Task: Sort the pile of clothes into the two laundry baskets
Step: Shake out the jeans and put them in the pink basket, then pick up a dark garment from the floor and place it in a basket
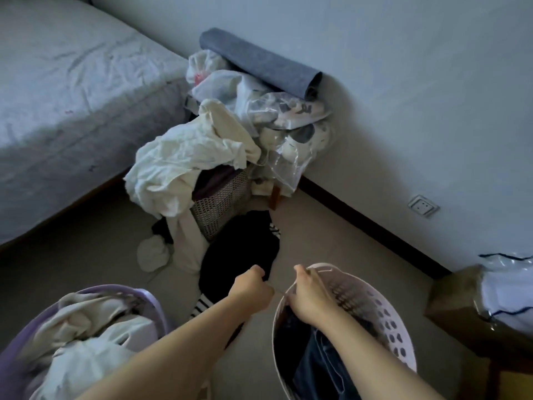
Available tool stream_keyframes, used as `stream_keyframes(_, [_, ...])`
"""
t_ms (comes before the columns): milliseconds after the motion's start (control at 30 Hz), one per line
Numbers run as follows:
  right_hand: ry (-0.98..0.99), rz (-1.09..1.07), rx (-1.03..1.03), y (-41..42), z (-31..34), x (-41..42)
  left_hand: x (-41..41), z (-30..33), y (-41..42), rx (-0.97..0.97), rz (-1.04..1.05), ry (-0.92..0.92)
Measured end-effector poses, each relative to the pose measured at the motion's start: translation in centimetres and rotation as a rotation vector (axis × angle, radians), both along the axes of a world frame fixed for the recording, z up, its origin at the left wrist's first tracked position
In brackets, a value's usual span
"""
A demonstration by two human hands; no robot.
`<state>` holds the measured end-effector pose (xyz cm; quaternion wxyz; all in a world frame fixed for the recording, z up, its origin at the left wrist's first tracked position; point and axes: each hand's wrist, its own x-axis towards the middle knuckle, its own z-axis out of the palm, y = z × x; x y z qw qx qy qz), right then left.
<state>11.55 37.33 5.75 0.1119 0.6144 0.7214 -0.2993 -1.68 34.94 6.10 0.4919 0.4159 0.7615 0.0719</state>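
Sorting is lying partway done: the pile of clothes [202, 174], pale pieces over a mesh hamper [222, 203], is waiting by the bed [72, 111]; whites are filling the purple basket [150, 298], darks the pink basket [403, 347]. A dark garment [239, 255] is trailing along the floor [331, 241]. The left hand [252, 287] is clenching on its near end; the right hand [307, 295] is grasping the pink basket's rim.
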Motion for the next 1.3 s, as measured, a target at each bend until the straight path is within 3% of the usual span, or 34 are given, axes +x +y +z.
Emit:
stream_keyframes(267, [-0.024,0.052,-0.109,3.8,-6.0,-12.1,-12.1,-6.5,3.3,-0.089,0.075,0.003])
stream_keyframes(433, [-0.030,0.043,-0.160,5.3,-12.1,-15.6,-16.4,-12.8,5.4,-0.135,0.084,0.030])
stream_keyframes(967, [-0.102,0.098,-0.215,10.2,-42.0,-15.3,-13.8,-42.7,9.0,-0.185,-0.013,0.005])
stream_keyframes(1300, [-0.100,0.076,-0.217,13.2,-53.5,-15.6,-14.5,-54.7,11.2,-0.214,-0.131,0.138])
